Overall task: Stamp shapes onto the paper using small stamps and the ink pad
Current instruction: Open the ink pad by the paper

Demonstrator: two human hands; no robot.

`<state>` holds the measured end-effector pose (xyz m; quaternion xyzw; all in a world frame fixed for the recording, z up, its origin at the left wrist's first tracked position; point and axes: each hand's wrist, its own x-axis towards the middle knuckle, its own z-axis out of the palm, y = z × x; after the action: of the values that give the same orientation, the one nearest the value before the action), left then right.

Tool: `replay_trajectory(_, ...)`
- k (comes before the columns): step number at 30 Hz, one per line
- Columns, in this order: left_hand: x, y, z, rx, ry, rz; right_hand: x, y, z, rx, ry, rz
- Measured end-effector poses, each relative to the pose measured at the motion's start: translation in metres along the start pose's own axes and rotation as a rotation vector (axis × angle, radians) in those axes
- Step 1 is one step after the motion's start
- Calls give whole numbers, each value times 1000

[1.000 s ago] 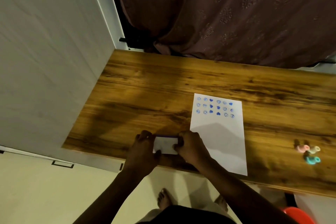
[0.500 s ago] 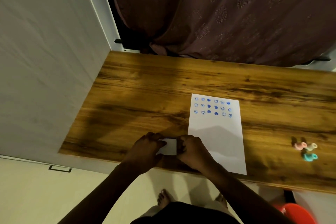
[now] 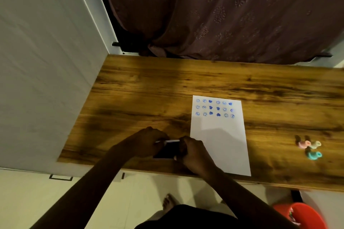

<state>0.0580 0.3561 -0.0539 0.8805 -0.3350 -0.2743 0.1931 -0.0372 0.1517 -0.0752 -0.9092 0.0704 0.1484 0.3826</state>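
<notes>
Both grips on the ink pad (image 3: pixel 166 151), fingers curled round it. Left hand (image 3: pixel 147 142) holds its 9 o'clock side, right hand (image 3: pixel 194 153) its 3 o'clock side. The pad's dark face shows between the two hands, with a thin white edge (image 3: pixel 170 141) along the 12 o'clock side. Motion blur, so can't tell whether that edge is a raised lid. Pad sits low over the worktop (image 3: pixel 149 87) near its 6 o'clock edge; contact with the wood can't be told.

Paper (image 3: pixel 220 147) lies flat just beside the right hand, at 3 o'clock from the pad, long side running 12 to 6. Blue prints (image 3: pixel 215 108) fill its 12 o'clock end: three rows, smiley rings and solid hearts. Rest of the sheet is blank, with shadow across the middle.

Three stamps well apart from the paper at 3 o'clock, clustered: pink stamp (image 3: pixel 303 144), cream stamp (image 3: pixel 315 144) touching it, teal stamp (image 3: pixel 313 155) just at 6 o'clock of those two. None in hand.

Outward: curtain (image 3: pixel 223 15) behind the worktop at 12 o'clock, pale panel (image 3: pixel 46 61) at 9 o'clock, red tub (image 3: pixel 305 215) on the floor at 5 o'clock, bare foot (image 3: pixel 169 203) at 6 o'clock.
</notes>
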Motion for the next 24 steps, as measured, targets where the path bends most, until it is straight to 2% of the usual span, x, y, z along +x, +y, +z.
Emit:
replay_trajectory(5,11,-8,4,-65,103,-19,-1,1,3,4,11,11)
replay_trajectory(13,30,-24,15,-79,152,-26,-4,1,8,-10,21,24)
replay_trajectory(18,34,-30,20,67,190,64,-7,1,10,15,35,35)
replay_trajectory(24,36,-31,19,142,173,-60,-10,1,12,16,78,41)
